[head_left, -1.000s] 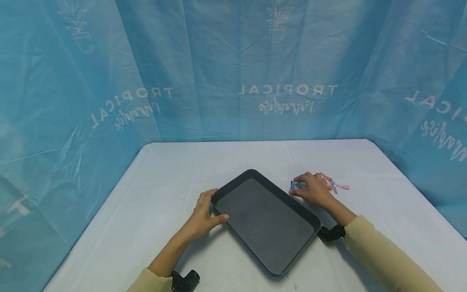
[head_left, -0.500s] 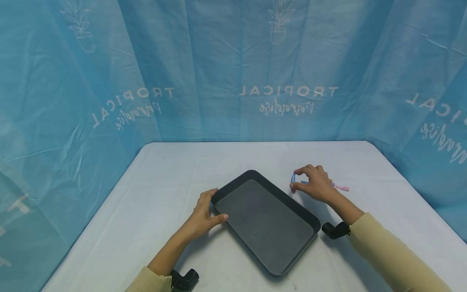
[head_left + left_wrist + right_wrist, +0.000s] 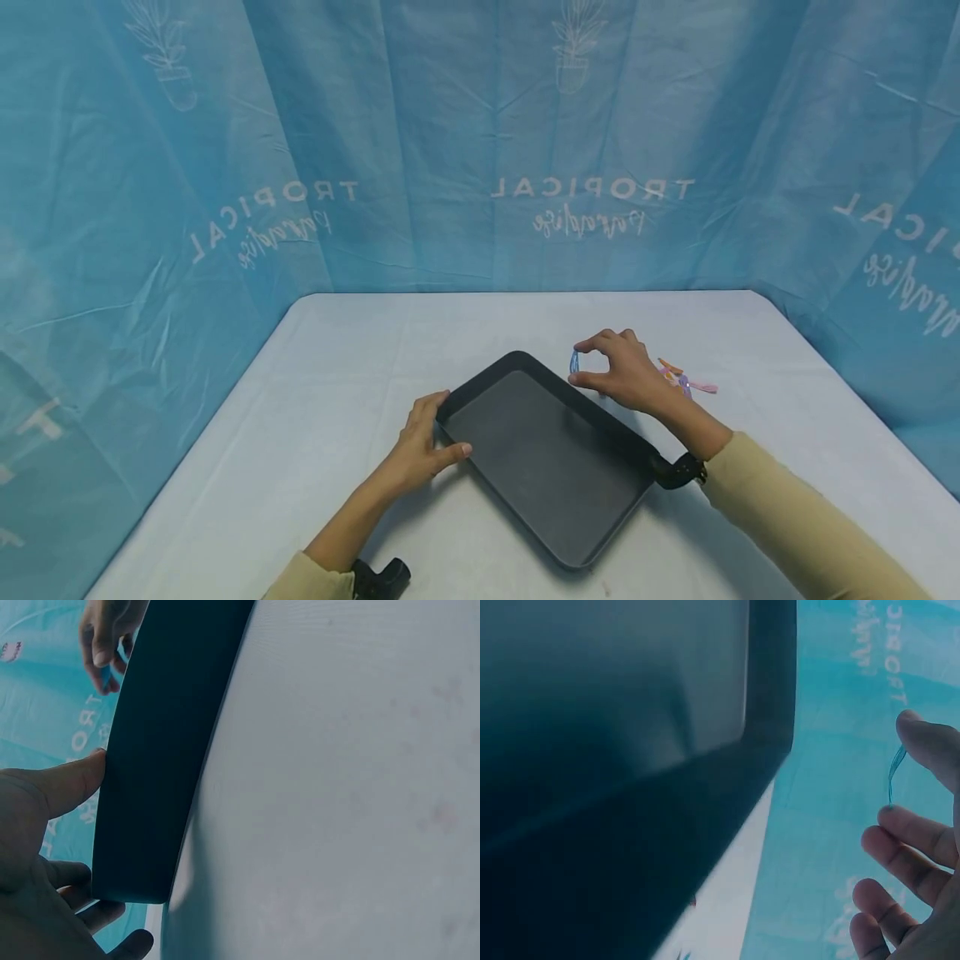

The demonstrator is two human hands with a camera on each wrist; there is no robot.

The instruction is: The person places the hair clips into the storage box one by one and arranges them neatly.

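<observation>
A dark grey baking tray (image 3: 551, 467) lies at an angle on the white table. My left hand (image 3: 420, 446) holds its left corner, thumb at the rim and fingers spread along the outside; the left wrist view shows the thumb (image 3: 79, 780) against the tray wall (image 3: 161, 765). Above the tray's far right edge, my right hand (image 3: 626, 371) pinches a slim blue hair clip (image 3: 574, 362) between thumb and fingertip. The clip (image 3: 894, 771) appears edge-on in the right wrist view. Behind that hand lies a small pile of colourful hair clips (image 3: 684, 383), partly hidden.
A white cloth covers the table (image 3: 360, 358). Blue printed curtain (image 3: 450, 167) hangs behind it and at both sides. Black wrist cameras are strapped on; the right one (image 3: 675, 472) overlaps the tray's right corner in the head view.
My right hand has lifted the blue hair clip from beside the pile and carried it left, up to the tray's far edge. My left hand and the tray have barely moved.
</observation>
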